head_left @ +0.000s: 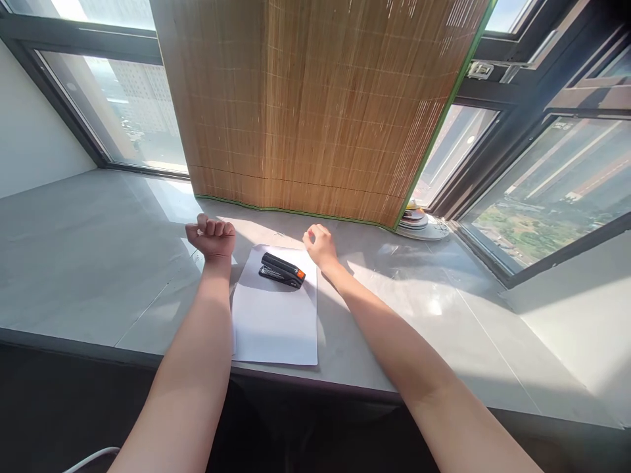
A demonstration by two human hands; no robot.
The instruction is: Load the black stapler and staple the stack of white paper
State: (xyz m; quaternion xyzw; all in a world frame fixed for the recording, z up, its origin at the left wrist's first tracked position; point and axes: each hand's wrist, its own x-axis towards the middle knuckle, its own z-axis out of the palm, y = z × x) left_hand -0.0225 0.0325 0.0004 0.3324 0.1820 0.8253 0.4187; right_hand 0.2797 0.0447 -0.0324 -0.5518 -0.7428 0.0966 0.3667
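Observation:
A black stapler [282,270] with an orange patch at one end lies on white sheets of paper [276,328]. The paper rests on the grey sill, near its front edge. My left hand [211,238] is curled into a fist to the left of the paper's top corner, with nothing visible in it. On the other side, my right hand [320,245] is also closed, its fingers bent toward the thumb, just past the paper's upper right corner. Neither hand touches the stapler.
A bamboo blind [315,118] with green edging hangs behind the hands, down to the grey sill [394,282]. Stacked plates or discs [417,223] stand at the back right beside the window frame. A white cable [91,456] shows at the lower left.

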